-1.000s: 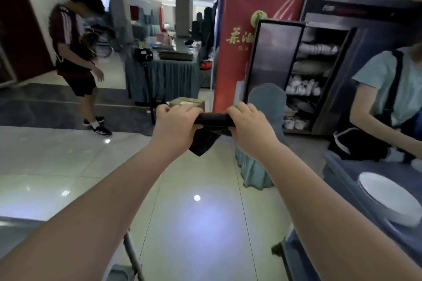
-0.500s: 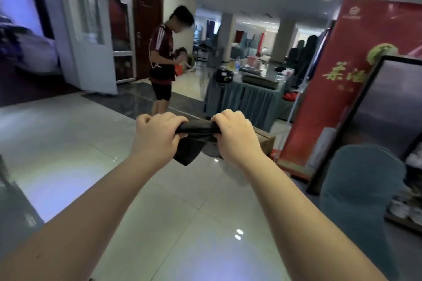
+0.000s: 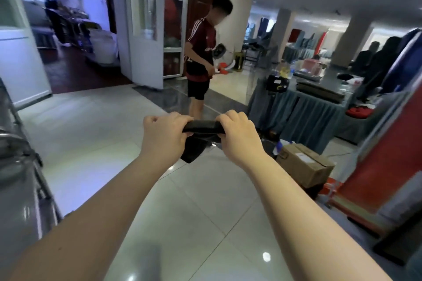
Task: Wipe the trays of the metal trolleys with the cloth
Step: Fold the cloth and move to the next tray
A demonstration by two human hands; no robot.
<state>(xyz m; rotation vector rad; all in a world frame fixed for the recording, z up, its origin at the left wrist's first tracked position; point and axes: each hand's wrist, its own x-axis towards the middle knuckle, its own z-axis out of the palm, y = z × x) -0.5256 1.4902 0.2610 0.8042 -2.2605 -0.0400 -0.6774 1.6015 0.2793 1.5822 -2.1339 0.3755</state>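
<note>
Both my arms are stretched out in front of me over the shiny tiled floor. My left hand [image 3: 163, 136] and my right hand [image 3: 238, 136] each grip one end of a black cloth [image 3: 201, 128] rolled tight between them. A loose corner of the cloth hangs down below my left hand. At the far left edge stands part of a metal trolley [image 3: 16, 155], its frame and a tray rim in view, well apart from my hands.
A person in a dark red shirt [image 3: 201, 52] stands ahead on the floor. A cardboard box [image 3: 303, 164] sits on the floor to the right, beside a skirted table [image 3: 303, 112] and a red banner [image 3: 388, 159]. White doors [image 3: 143, 29] stand open at the back left.
The view has swung left: the cabinet, the chair and the seated person have left the frame, and the trolley and white doors have come in. My hands still grip the rolled cloth.
</note>
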